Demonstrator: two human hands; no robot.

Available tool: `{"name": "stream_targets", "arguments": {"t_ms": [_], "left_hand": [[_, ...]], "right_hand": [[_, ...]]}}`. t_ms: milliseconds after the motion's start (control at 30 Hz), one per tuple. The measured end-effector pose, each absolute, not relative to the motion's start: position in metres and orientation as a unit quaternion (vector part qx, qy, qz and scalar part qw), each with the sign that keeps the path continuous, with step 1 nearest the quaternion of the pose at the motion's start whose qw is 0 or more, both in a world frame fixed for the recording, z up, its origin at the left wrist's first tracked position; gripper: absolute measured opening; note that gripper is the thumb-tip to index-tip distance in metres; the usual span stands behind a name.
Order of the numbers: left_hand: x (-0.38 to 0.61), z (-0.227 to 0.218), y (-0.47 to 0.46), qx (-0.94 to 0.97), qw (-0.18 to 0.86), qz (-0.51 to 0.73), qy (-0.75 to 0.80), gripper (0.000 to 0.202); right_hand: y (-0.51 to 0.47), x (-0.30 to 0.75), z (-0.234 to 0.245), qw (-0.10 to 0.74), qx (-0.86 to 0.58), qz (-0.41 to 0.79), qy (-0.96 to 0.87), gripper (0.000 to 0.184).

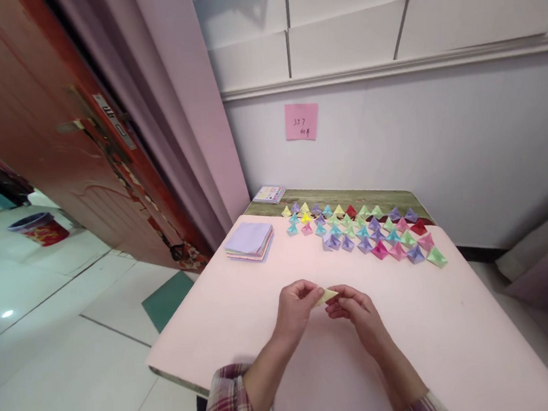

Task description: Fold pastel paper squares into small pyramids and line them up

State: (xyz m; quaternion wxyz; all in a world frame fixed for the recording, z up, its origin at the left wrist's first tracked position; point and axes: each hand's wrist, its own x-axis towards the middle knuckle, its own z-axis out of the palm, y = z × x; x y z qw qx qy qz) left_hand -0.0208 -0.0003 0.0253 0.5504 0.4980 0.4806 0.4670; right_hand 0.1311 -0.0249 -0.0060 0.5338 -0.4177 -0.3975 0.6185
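Between my two hands is a small folded piece of pale yellow paper (329, 295), held a little above the pink table cover. My left hand (297, 305) pinches its left end between thumb and fingers. At its right corner, my right hand (355, 308) grips the paper with curled fingertips. Beyond my hands stand several rows of small folded paper pieces (379, 250) in purple, green, blue, yellow, pink and red, each with a raised point. A stack of square coloured paper (249, 241), lavender on top, lies to the left of those rows.
The pink cover (209, 331) spreads over a wooden-topped table (392, 198). A small printed pack (269, 195) sits at its back left corner. A pink note (301, 122) is stuck to the wall. Left are a red door (43, 93), a bin (39, 230) and a green sheet (169, 301).
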Motion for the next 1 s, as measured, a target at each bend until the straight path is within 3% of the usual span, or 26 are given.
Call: {"name": "stream_targets", "arguments": {"t_ms": [100,300,600,1000], "left_hand": [[-0.027,0.029,0.002,0.542,0.541,0.447,0.462,0.018],[-0.029,0.029,0.002,0.542,0.567,0.411,0.464,0.033],[-0.029,0.014,0.005,0.478,0.623,0.387,0.483,0.028],[-0.031,0.015,0.001,0.563,0.586,0.364,0.455,0.029]], "right_hand": [[-0.025,0.135,-0.004,0.500,-0.421,0.628,-0.422,0.035],[-0.025,0.133,-0.009,0.466,-0.456,0.616,-0.443,0.032],[-0.019,0.132,-0.020,0.523,-0.501,0.554,-0.410,0.032],[-0.023,0.130,-0.014,0.501,-0.504,0.545,-0.444,0.028]]}}
